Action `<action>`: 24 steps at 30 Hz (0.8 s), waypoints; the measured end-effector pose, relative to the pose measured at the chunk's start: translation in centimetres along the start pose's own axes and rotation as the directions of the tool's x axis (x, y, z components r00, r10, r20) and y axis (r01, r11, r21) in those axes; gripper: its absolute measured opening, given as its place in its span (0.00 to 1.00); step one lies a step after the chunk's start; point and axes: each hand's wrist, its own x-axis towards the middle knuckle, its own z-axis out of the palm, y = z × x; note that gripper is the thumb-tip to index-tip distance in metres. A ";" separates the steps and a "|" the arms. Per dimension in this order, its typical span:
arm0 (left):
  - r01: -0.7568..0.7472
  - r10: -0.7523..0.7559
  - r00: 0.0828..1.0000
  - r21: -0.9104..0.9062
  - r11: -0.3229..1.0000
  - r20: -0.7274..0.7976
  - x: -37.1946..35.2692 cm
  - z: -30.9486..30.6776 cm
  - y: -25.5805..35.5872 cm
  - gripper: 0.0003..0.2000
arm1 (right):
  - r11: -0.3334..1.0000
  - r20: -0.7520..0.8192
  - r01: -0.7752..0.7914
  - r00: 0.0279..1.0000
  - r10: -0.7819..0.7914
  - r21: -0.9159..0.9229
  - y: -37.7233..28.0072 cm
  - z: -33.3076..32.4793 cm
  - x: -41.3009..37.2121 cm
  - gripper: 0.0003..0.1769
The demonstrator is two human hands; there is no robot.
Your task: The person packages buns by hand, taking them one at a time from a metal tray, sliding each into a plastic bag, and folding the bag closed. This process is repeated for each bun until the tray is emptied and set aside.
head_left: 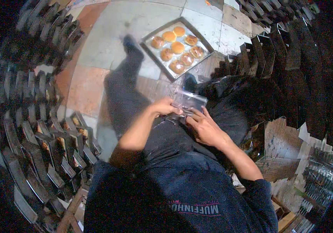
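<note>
A clear plastic bag (189, 100) is held over my lap, between both hands. My left hand (165, 107) pinches its left side, with the thumb on top. On the other side, my right hand (205, 126) has its fingers closed on the bag's near right part. I cannot make out anything inside the bag. Just beyond it, a dark-rimmed square tray (160, 66) lies on the floor with several round buns (177, 47) on it. Some buns, such as the glossy bun (177, 66) near the close corner, look wrapped in clear plastic; others look bare.
Stacks of dark metal baking pans (38, 128) rise on the left, and more stacked pans (286, 58) stand on the right. Flattened cardboard (281, 139) and a pile of clear plastic (321, 171) lie at the lower right. My legs (125, 97) spread across the tiled floor (92, 50).
</note>
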 end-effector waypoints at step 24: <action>-0.618 0.135 0.348 -0.119 0.777 -0.928 -4.4 -5.5 7.0 0.06 | 0.812 -0.717 0.088 0.531 0.452 0.577 4.1 -7.5 10.9 0.02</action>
